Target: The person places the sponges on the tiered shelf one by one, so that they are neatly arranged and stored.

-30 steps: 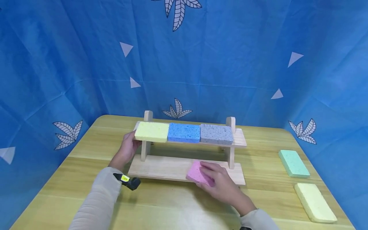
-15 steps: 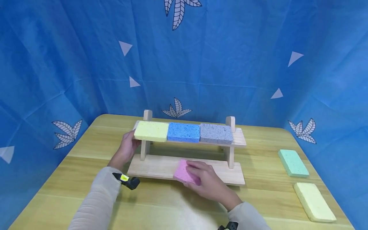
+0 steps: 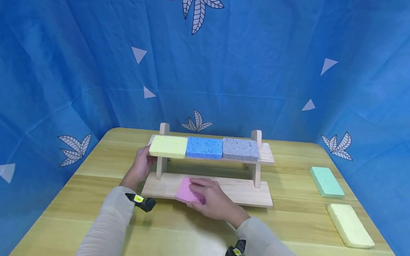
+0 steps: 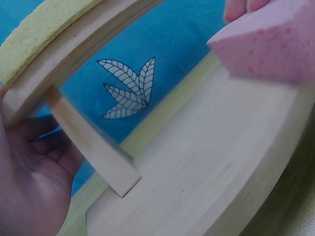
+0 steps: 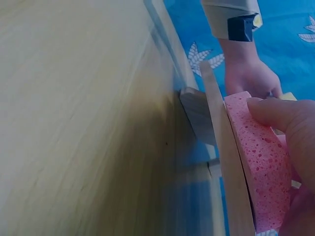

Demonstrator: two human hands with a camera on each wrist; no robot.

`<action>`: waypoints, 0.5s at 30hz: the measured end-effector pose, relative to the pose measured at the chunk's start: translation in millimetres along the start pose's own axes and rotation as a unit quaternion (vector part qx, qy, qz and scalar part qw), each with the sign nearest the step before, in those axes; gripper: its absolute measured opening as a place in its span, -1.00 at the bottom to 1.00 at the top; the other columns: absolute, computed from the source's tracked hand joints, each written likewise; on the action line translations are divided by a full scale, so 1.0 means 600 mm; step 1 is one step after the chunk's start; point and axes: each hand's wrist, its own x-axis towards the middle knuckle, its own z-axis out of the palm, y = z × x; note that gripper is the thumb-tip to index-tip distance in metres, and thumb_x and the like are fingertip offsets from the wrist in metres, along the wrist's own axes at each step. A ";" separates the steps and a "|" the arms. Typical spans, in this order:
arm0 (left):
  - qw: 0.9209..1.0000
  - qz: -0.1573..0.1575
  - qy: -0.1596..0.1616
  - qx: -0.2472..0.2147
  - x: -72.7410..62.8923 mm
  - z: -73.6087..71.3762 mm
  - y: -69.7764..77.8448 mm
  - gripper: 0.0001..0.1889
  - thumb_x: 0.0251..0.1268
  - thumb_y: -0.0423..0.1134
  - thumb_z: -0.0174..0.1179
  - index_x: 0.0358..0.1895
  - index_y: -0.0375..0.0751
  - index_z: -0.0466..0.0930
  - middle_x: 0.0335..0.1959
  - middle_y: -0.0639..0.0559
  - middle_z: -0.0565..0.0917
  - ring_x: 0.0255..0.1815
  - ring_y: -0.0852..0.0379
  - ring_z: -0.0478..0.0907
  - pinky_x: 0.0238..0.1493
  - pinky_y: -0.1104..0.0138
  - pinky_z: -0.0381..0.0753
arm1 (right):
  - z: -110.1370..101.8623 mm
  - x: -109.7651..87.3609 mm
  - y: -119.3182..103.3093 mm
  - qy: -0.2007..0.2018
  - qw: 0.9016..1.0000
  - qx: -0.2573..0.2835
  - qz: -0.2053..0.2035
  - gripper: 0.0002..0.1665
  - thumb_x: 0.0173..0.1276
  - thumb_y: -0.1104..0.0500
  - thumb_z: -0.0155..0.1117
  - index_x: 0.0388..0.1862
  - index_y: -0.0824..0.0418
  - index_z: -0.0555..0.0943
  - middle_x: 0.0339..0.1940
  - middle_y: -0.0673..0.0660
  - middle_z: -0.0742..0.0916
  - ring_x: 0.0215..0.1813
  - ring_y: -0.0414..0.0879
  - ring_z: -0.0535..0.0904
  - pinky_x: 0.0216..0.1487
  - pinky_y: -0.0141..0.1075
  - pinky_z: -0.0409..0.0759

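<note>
A two-tier wooden shelf stands on the table. My left hand grips the left end of its upper board, with fingers curled beneath the board in the left wrist view. My right hand holds a pink sponge over the left part of the lower board. In the right wrist view the thumb lies along the near side of the sponge, whose lower face is right at the board. Side by side on the upper board lie a yellow sponge, a blue sponge and a grey sponge.
Toward the table's right edge lie a green sponge and a pale yellow sponge. Behind and beside the wooden table hangs a blue patterned curtain. The shelf's uprights stand near both ends of the lower board.
My right hand has moved left along the lower board with the pink sponge, from right of the middle to the left part. The left hand and the other sponges have stayed in place.
</note>
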 end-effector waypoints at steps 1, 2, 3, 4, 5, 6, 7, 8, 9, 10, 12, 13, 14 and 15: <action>1.000 0.001 0.000 -0.001 0.000 0.000 -0.001 -0.64 0.53 -0.15 -0.33 0.02 -0.11 0.51 -0.15 0.17 0.58 -0.11 0.25 0.51 -0.03 0.42 0.52 | 0.002 0.004 -0.001 0.000 1.000 0.000 -0.005 -0.37 0.25 -0.15 0.26 0.21 0.17 0.53 0.35 0.03 0.47 0.39 -0.04 0.31 0.30 -0.02 0.30; 1.000 0.003 0.000 -0.002 0.001 0.000 -0.001 -0.64 0.53 -0.15 -0.33 0.00 -0.08 0.52 -0.15 0.17 0.58 -0.12 0.25 0.51 -0.03 0.42 0.52 | 0.004 0.009 -0.002 0.001 1.000 -0.001 -0.012 -0.37 0.25 -0.14 0.27 0.20 0.17 0.53 0.35 0.04 0.47 0.38 -0.03 0.32 0.29 -0.01 0.30; 1.000 0.004 0.002 -0.006 0.001 0.000 -0.002 -0.65 0.53 -0.15 -0.32 -0.02 -0.06 0.53 -0.16 0.17 0.58 -0.13 0.25 0.52 -0.04 0.43 0.53 | 0.006 0.013 -0.004 0.002 1.000 -0.001 -0.018 -0.38 0.25 -0.14 0.27 0.20 0.17 0.54 0.34 0.05 0.48 0.38 -0.03 0.32 0.29 0.00 0.31; 1.000 0.006 0.002 -0.009 0.001 0.000 -0.002 -0.65 0.53 -0.16 -0.31 -0.06 -0.03 0.54 -0.17 0.17 0.59 -0.13 0.26 0.52 -0.04 0.43 0.53 | 0.008 0.016 -0.005 0.001 1.000 -0.003 -0.022 -0.38 0.25 -0.14 0.27 0.20 0.16 0.54 0.34 0.05 0.48 0.38 -0.03 0.33 0.29 0.00 0.31; 1.000 0.008 0.003 -0.014 0.001 0.000 -0.002 -0.66 0.53 -0.16 -0.30 -0.09 0.00 0.55 -0.18 0.17 0.59 -0.13 0.26 0.52 -0.04 0.43 0.53 | 0.010 0.020 -0.006 0.000 1.000 -0.003 -0.026 -0.39 0.25 -0.13 0.27 0.20 0.16 0.54 0.34 0.05 0.48 0.38 -0.03 0.33 0.29 0.00 0.31; 1.000 0.008 0.004 -0.019 0.001 0.000 -0.003 -0.66 0.52 -0.16 -0.30 -0.12 0.02 0.55 -0.18 0.17 0.59 -0.14 0.26 0.53 -0.03 0.43 0.53 | 0.012 0.024 -0.007 -0.002 1.000 -0.003 -0.029 -0.39 0.25 -0.13 0.27 0.20 0.15 0.54 0.34 0.05 0.48 0.38 -0.03 0.33 0.31 0.00 0.30; 1.000 0.009 0.005 -0.024 0.002 0.001 -0.003 -0.66 0.52 -0.17 -0.29 -0.14 0.04 0.57 -0.18 0.17 0.60 -0.13 0.26 0.53 -0.02 0.42 0.54 | 0.014 0.028 -0.008 -0.002 0.999 -0.004 -0.033 -0.40 0.25 -0.13 0.26 0.20 0.15 0.54 0.34 0.05 0.48 0.38 -0.03 0.33 0.32 0.00 0.30; 1.000 0.010 0.004 -0.026 0.001 0.001 -0.003 -0.66 0.52 -0.16 -0.28 -0.15 0.05 0.57 -0.18 0.17 0.60 -0.13 0.26 0.54 -0.02 0.43 0.54 | 0.016 0.031 -0.009 -0.004 0.999 -0.003 -0.036 -0.40 0.26 -0.12 0.26 0.20 0.15 0.54 0.34 0.05 0.48 0.38 -0.03 0.33 0.33 -0.01 0.30; 1.000 0.011 0.006 -0.028 0.001 0.001 -0.002 -0.67 0.52 -0.17 -0.28 -0.16 0.05 0.57 -0.18 0.17 0.60 -0.13 0.26 0.53 -0.01 0.42 0.54 | 0.018 0.035 -0.010 -0.007 0.999 -0.001 -0.037 -0.41 0.27 -0.11 0.25 0.20 0.15 0.53 0.35 0.04 0.47 0.39 -0.04 0.32 0.35 -0.02 0.28; 1.000 0.010 0.006 -0.027 0.002 0.001 -0.003 -0.67 0.52 -0.17 -0.28 -0.16 0.05 0.57 -0.18 0.17 0.60 -0.12 0.26 0.54 -0.01 0.42 0.54 | 0.019 0.038 -0.011 -0.011 0.999 0.002 -0.039 -0.41 0.28 -0.10 0.24 0.21 0.15 0.53 0.35 0.04 0.46 0.39 -0.04 0.31 0.36 -0.02 0.27; 1.000 0.008 0.006 -0.024 0.001 0.001 -0.003 -0.67 0.52 -0.16 -0.29 -0.13 0.04 0.56 -0.18 0.17 0.59 -0.13 0.27 0.53 -0.01 0.43 0.54 | 0.022 0.045 -0.014 -0.020 0.999 0.007 -0.040 -0.42 0.29 -0.08 0.22 0.23 0.15 0.51 0.37 0.02 0.45 0.41 -0.06 0.29 0.38 -0.04 0.24; 1.000 0.008 0.005 -0.020 0.001 0.001 -0.003 -0.66 0.52 -0.16 -0.29 -0.11 0.02 0.57 -0.18 0.18 0.59 -0.12 0.27 0.53 -0.01 0.44 0.53 | 0.023 0.048 -0.016 -0.023 0.999 0.010 -0.041 -0.42 0.30 -0.07 0.21 0.23 0.15 0.51 0.37 0.02 0.44 0.41 -0.06 0.28 0.39 -0.05 0.23; 1.000 0.007 0.005 -0.017 0.001 0.000 -0.002 -0.66 0.52 -0.16 -0.29 -0.09 0.02 0.56 -0.17 0.18 0.59 -0.12 0.27 0.53 -0.01 0.44 0.53 | 0.024 0.051 -0.017 -0.025 0.999 0.010 -0.044 -0.43 0.30 -0.07 0.20 0.24 0.15 0.50 0.38 0.01 0.44 0.42 -0.07 0.28 0.40 -0.06 0.22; 1.000 0.006 0.008 -0.017 0.001 0.001 -0.002 -0.66 0.52 -0.16 -0.29 -0.09 0.01 0.56 -0.17 0.17 0.59 -0.13 0.27 0.53 -0.02 0.44 0.53 | 0.026 0.054 -0.019 -0.026 0.999 0.009 -0.046 -0.43 0.31 -0.06 0.20 0.24 0.14 0.50 0.38 0.00 0.44 0.42 -0.07 0.28 0.40 -0.06 0.22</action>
